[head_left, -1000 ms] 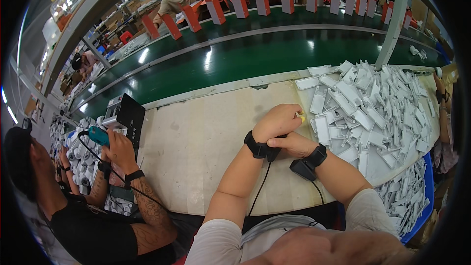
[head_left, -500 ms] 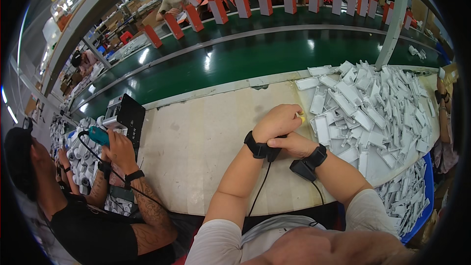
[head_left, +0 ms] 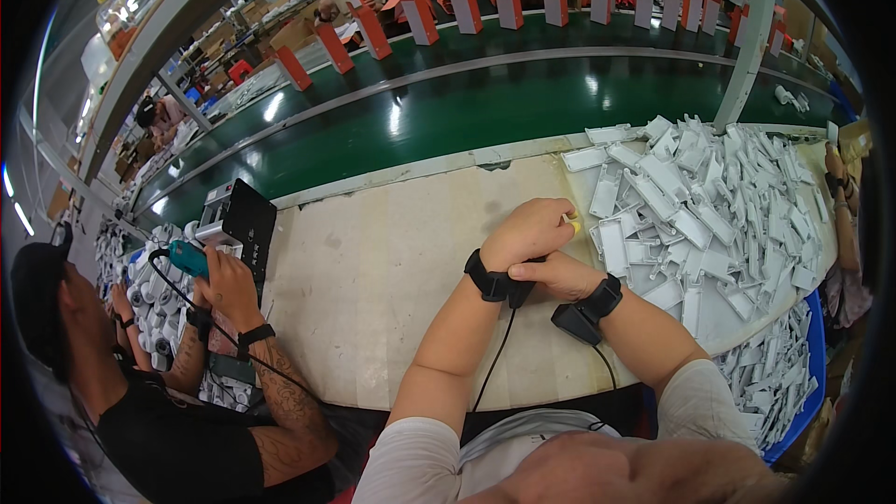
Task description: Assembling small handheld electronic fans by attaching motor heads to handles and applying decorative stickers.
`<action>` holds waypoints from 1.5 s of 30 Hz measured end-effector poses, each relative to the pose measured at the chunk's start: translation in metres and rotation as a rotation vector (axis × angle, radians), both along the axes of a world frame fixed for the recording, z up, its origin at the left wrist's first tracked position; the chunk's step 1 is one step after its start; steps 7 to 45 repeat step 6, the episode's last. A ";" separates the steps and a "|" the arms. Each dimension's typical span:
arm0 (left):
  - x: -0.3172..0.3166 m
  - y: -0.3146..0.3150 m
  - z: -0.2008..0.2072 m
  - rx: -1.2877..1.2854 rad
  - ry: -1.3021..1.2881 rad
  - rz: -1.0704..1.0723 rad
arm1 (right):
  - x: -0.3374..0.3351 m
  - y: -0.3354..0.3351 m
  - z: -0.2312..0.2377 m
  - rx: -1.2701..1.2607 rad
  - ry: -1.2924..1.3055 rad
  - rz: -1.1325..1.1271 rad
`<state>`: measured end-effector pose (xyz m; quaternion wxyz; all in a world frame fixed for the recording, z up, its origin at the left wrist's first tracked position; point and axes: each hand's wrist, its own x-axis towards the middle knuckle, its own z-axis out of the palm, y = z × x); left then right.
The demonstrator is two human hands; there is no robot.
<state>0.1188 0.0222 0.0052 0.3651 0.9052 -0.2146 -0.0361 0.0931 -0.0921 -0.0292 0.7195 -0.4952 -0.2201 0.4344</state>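
Note:
My left hand (head_left: pixel 530 230) is over the work table, fingers curled, with a small yellow thing (head_left: pixel 575 225) at its fingertips; its kind is too small to tell. A black wrist strap (head_left: pixel 485 278) with a small box and a cable is around my left wrist. My right hand (head_left: pixel 567 274) crosses just below, closed at that wrist with its thumb against the strap's edge; its other fingers are partly hidden. Another black strap with a box (head_left: pixel 577 325) sits on my right wrist. Right of both hands lies a heap of white plastic housings (head_left: pixel 686 210).
A blue bin (head_left: pixel 814 383) of white parts stands at the lower right. Beyond the table (head_left: pixel 373 289) runs a green conveyor (head_left: pixel 448 114) carrying upright orange-and-white boxes (head_left: pixel 509 0). At left, a co-worker (head_left: pixel 177 439) holds a teal power tool (head_left: pixel 189 259) beside a black case (head_left: pixel 247 224).
The boxes on the conveyor have shifted slightly right. A person across the conveyor has moved a little to the right. My hands have stayed in place.

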 end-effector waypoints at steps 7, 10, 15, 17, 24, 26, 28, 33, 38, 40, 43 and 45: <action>-0.002 -0.001 0.001 -0.026 -0.001 0.030 | 0.001 0.000 -0.001 -0.002 0.001 0.011; -0.002 -0.001 0.001 -0.026 -0.001 0.030 | 0.001 0.000 -0.001 -0.002 0.001 0.011; -0.002 -0.001 0.001 -0.026 -0.001 0.030 | 0.001 0.000 -0.001 -0.002 0.001 0.011; -0.002 -0.001 0.001 -0.026 -0.001 0.030 | 0.001 0.000 -0.001 -0.002 0.001 0.011; -0.002 -0.001 0.001 -0.026 -0.001 0.030 | 0.001 0.000 -0.001 -0.002 0.001 0.011; -0.002 -0.001 0.001 -0.026 -0.001 0.030 | 0.001 0.000 -0.001 -0.002 0.001 0.011; -0.002 -0.001 0.001 -0.026 -0.001 0.030 | 0.001 0.000 -0.001 -0.002 0.001 0.011; -0.002 -0.001 0.001 -0.026 -0.001 0.030 | 0.001 0.000 -0.001 -0.002 0.001 0.011; -0.002 -0.001 0.001 -0.026 -0.001 0.030 | 0.001 0.000 -0.001 -0.002 0.001 0.011; -0.002 -0.001 0.001 -0.026 -0.001 0.030 | 0.001 0.000 -0.001 -0.002 0.001 0.011; -0.002 -0.001 0.001 -0.026 -0.001 0.030 | 0.001 0.000 -0.001 -0.002 0.001 0.011; -0.002 -0.001 0.001 -0.026 -0.001 0.030 | 0.001 0.000 -0.001 -0.002 0.001 0.011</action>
